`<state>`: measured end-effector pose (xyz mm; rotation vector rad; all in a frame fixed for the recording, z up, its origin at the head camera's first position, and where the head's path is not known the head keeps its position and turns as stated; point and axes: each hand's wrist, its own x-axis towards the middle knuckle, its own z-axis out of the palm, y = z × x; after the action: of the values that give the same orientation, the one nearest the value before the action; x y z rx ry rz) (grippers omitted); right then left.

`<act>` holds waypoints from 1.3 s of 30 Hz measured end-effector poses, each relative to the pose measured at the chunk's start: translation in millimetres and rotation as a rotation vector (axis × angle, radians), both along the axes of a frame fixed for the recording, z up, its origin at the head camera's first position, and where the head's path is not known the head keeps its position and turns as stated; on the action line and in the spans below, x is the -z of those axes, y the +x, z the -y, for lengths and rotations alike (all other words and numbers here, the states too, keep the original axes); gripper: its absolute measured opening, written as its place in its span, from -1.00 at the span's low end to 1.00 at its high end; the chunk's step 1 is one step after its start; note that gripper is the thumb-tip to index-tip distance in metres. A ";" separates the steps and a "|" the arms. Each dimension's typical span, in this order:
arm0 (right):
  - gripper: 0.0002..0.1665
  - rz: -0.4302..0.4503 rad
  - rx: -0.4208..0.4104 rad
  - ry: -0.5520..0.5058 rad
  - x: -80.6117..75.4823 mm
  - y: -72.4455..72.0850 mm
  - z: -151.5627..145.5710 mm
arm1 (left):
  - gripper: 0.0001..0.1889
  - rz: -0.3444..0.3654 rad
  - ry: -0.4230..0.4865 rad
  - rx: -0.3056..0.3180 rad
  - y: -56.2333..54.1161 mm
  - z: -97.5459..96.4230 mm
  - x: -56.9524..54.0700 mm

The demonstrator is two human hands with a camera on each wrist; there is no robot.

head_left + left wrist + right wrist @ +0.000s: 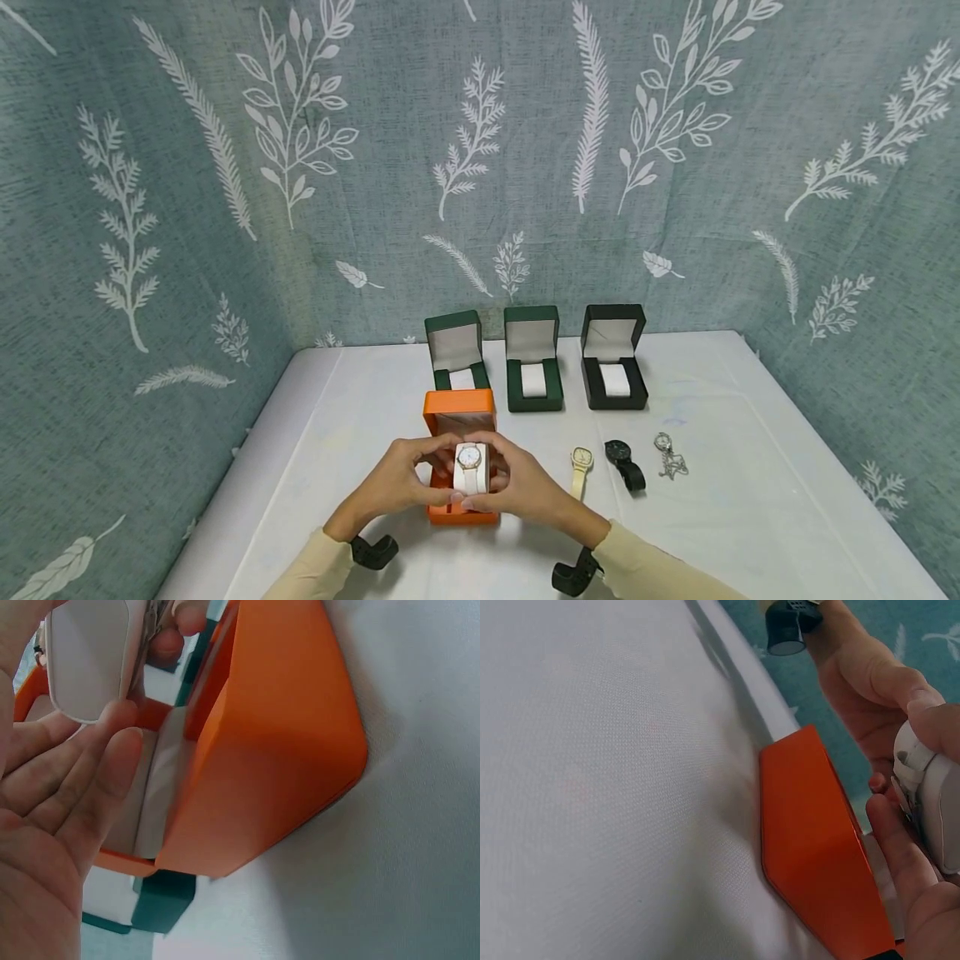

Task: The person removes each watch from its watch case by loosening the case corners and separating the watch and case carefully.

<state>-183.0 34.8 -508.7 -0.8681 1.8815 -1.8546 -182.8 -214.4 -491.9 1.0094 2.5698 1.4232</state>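
A wristwatch (469, 457) with a round white dial and pale strap is wrapped around a white cushion (482, 475). Both hands hold this cushion above the open orange box (460, 402), thumbs at its near end and fingers at its far end. My left hand (393, 481) grips it from the left; my right hand (531, 486) grips it from the right. In the left wrist view, the cushion's flat end (88, 656) shows between the fingers. The right wrist view catches the cushion (945, 802) at its right edge, beside the box's orange side (814, 840).
Behind stand two open green watch boxes (513, 400) (439, 379) and an open black one (641, 396), each with a white cushion. To the right lie a gold watch (581, 460), a black watch (619, 454) and a silver watch (663, 443) on the white-covered table (360, 400).
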 end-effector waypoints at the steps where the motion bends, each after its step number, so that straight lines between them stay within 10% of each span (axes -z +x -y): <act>1: -0.10 -0.003 0.002 0.003 0.1 -0.1 -0.1 | -0.40 -0.004 0.001 0.004 0.1 -0.1 -0.4; 39: -0.13 -0.038 0.017 0.002 1.1 0.5 -6.1 | -0.34 -0.030 -0.014 0.036 -2.0 -4.0 -3.2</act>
<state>-182.6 40.9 -509.8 -0.8953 1.9182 -1.8586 -184.8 -210.4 -488.7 1.0772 2.5646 1.3898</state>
